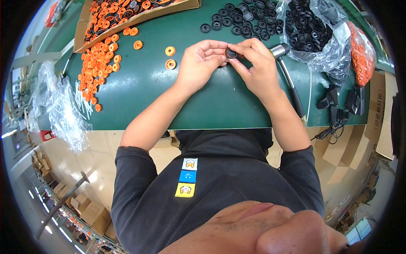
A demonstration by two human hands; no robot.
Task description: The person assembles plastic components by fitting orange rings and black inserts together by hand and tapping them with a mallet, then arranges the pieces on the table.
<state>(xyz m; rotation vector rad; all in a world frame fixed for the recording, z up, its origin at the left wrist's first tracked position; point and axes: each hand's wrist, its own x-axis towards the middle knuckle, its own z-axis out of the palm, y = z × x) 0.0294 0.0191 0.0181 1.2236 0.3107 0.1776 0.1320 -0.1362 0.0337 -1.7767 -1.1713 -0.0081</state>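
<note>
Over the middle of the green table, my left hand [202,61] and my right hand [257,65] meet at a small black round part [231,53]. Fingertips of both hands pinch it; the fingers cover some of its rim. Two orange round parts [170,51] lie apart from the rest, just left of my left hand. Close by my right hand is a hammer [297,102], its metal head beside my knuckles and its black grip pointing toward the table's near edge.
Orange parts [91,76] are heaped at left, below a cardboard box [139,17] of orange and black parts. Loose black parts [253,21] spread at the back, near a clear bag [311,38] of more. An orange bag [361,55] and black adapters [338,106] sit at right.
</note>
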